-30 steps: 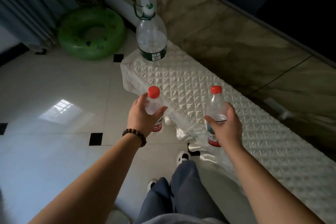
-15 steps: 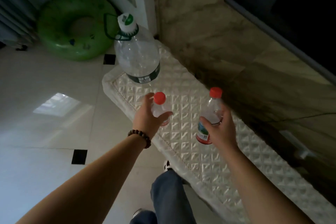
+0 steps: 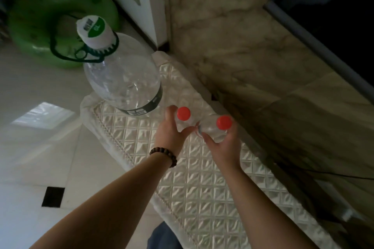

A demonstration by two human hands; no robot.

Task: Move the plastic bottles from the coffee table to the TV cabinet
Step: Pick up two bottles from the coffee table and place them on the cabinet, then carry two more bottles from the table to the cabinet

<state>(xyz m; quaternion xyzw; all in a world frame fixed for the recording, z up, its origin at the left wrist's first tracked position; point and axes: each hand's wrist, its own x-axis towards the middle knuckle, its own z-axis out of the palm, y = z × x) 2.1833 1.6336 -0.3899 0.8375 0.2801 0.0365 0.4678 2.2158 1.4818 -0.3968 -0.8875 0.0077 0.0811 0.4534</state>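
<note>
Quilted white cabinet top [image 3: 202, 188]; big clear jug [image 3: 123, 79] standing on it.

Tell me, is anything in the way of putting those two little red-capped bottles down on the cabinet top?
Nothing visible blocks them. The left hand and right hand hold the two small bottles over bare quilted cover. The big jug stands just beyond them, toward the cabinet's far end, not under them.

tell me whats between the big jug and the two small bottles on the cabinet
Nothing: in the head view only bare quilted cover shows between the big jug and the small bottles, apart from the left hand's fingertips.
</note>
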